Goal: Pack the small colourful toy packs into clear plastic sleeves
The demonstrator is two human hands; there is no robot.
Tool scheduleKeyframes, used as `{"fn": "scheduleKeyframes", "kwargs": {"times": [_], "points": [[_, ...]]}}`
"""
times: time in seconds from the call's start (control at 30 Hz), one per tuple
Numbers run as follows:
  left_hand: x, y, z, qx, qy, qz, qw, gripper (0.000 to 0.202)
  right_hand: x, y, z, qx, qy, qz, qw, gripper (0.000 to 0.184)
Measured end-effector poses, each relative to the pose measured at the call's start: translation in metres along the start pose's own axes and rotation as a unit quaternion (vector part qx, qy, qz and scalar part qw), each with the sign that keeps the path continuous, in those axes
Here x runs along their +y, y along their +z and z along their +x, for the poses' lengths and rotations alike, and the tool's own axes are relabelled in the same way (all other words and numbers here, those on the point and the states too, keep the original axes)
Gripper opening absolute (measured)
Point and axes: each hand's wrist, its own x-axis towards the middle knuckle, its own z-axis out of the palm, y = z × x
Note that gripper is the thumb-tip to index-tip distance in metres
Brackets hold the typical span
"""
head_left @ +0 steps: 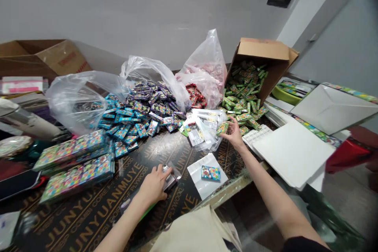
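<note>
My right hand (pixel 234 136) pinches a small green patterned box (pixel 223 128) at the front of a heap of green boxes (pixel 242 100). At the lower middle, my left hand (pixel 155 185) has its fingers curled over a clear plastic packet (pixel 170 181) with dark contents, lying on the table. Its underside is partly hidden by the hand. Between my hands, a small blue box (pixel 210 173) lies flat on a white sheet (pixel 196 181). Beyond it rests a loose pile of clear plastic sleeves with printed inserts (pixel 209 120).
Purple boxes (pixel 150 96), blue boxes (pixel 126 120) and red boxes (pixel 195 96) spill from plastic bags at the back. A tipped carton (pixel 264 49) holds green boxes. Wrapped multi-packs (pixel 79 173) are stacked left on the black plywood table (pixel 97 208). White panels (pixel 295 151) lie right.
</note>
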Motion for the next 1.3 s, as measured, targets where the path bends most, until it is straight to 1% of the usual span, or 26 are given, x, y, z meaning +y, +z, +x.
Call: {"fn": "scheduleKeyframes", "kwargs": {"times": [0.03, 0.07, 0.13, 0.2, 0.23, 0.27, 0.33, 0.37, 0.4, 0.43, 0.47, 0.53, 0.57, 0.7, 0.77, 0.8, 0.83, 0.87, 0.93, 0.97, 1.0, 1.03, 1.07, 1.13, 1.2, 1.3], "points": [[-0.001, 0.0, -0.002, -0.003, -0.004, -0.012, 1.0, 0.072, -0.014, 0.011, -0.008, -0.071, -0.018, 0.079, 0.994, 0.091], [-0.002, -0.001, -0.004, -0.005, -0.011, -0.027, 1.0, 0.068, -0.029, 0.022, -0.016, -0.139, -0.024, 0.15, 0.979, 0.091], [0.0, -0.007, -0.009, 0.01, -0.019, -0.09, 0.996, 0.069, -0.058, 0.041, -0.031, -0.254, -0.018, 0.267, 0.93, 0.093], [0.004, -0.017, -0.014, 0.048, -0.016, -0.233, 0.971, 0.074, -0.084, 0.057, -0.044, -0.35, 0.001, 0.355, 0.867, 0.099], [0.007, -0.022, -0.017, 0.058, -0.012, -0.337, 0.94, 0.073, -0.096, 0.065, -0.049, -0.399, 0.01, 0.389, 0.83, 0.101], [0.01, -0.027, -0.019, 0.053, -0.012, -0.451, 0.891, 0.067, -0.106, 0.073, -0.053, -0.453, 0.019, 0.413, 0.79, 0.102], [0.013, -0.032, -0.023, -0.006, -0.025, -0.646, 0.763, 0.049, -0.121, 0.088, -0.058, -0.568, 0.028, 0.432, 0.7, 0.101], [0.013, -0.033, -0.025, -0.043, -0.038, -0.71, 0.702, 0.041, -0.126, 0.095, -0.06, -0.615, 0.028, 0.431, 0.659, 0.099], [0.012, -0.032, -0.027, -0.068, -0.055, -0.751, 0.654, 0.033, -0.129, 0.101, -0.06, -0.646, 0.023, 0.427, 0.632, 0.097], [0.009, -0.031, -0.03, -0.074, -0.075, -0.777, 0.62, 0.028, -0.131, 0.106, -0.06, -0.657, 0.011, 0.423, 0.625, 0.095], [0.006, -0.03, -0.032, -0.065, -0.095, -0.794, 0.597, 0.024, -0.132, 0.11, -0.061, -0.649, -0.007, 0.418, 0.636, 0.091], [-0.001, -0.027, -0.036, -0.026, -0.129, -0.809, 0.572, 0.022, -0.133, 0.115, -0.062, -0.609, -0.053, 0.392, 0.687, 0.088], [-0.003, -0.026, -0.038, -0.011, -0.138, -0.81, 0.57, 0.021, -0.133, 0.117, -0.064, -0.594, -0.077, 0.37, 0.71, 0.088], [-0.007, -0.026, -0.035, -0.009, -0.123, -0.794, 0.595, 0.025, -0.14, 0.115, -0.078, -0.587, -0.157, 0.27, 0.747, 0.092], [-0.007, -0.025, -0.032, -0.001, -0.117, -0.779, 0.617, 0.032, -0.143, 0.114, -0.085, -0.549, -0.183, 0.228, 0.783, 0.091], [-0.009, -0.024, -0.031, 0.009, -0.121, -0.76, 0.638, 0.038, -0.143, 0.113, -0.087, -0.518, -0.188, 0.208, 0.808, 0.09], [-0.01, -0.021, -0.031, 0.028, -0.13, -0.728, 0.673, 0.045, -0.141, 0.113, -0.087, -0.483, -0.188, 0.188, 0.834, 0.089], [-0.013, -0.018, -0.033, 0.057, -0.142, -0.676, 0.721, 0.053, -0.137, 0.114, -0.087, -0.445, -0.186, 0.17, 0.859, 0.087], [-0.019, -0.009, -0.038, 0.121, -0.155, -0.512, 0.836, 0.075, -0.123, 0.118, -0.084, -0.366, -0.178, 0.138, 0.903, 0.082], [-0.023, -0.004, -0.042, 0.14, -0.151, -0.415, 0.886, 0.087, -0.114, 0.121, -0.083, -0.333, -0.175, 0.125, 0.918, 0.079], [-0.025, 0.002, -0.046, 0.143, -0.141, -0.326, 0.924, 0.097, -0.105, 0.124, -0.083, -0.31, -0.173, 0.116, 0.928, 0.077], [-0.028, 0.008, -0.05, 0.132, -0.127, -0.256, 0.949, 0.103, -0.096, 0.129, -0.083, -0.301, -0.173, 0.111, 0.931, 0.075], [-0.029, 0.013, -0.053, 0.115, -0.115, -0.209, 0.964, 0.107, -0.089, 0.133, -0.085, -0.303, -0.173, 0.111, 0.93, 0.074], [-0.031, 0.02, -0.058, 0.101, -0.105, -0.179, 0.973, 0.107, -0.078, 0.142, -0.092, -0.333, -0.163, 0.132, 0.919, 0.076], [-0.032, 0.023, -0.06, 0.114, -0.094, -0.202, 0.968, 0.109, -0.074, 0.15, -0.101, -0.373, -0.129, 0.186, 0.9, 0.081], [-0.033, 0.02, -0.064, 0.138, -0.084, -0.281, 0.946, 0.11, -0.079, 0.153, -0.106, -0.42, -0.056, 0.288, 0.859, 0.087]]}}
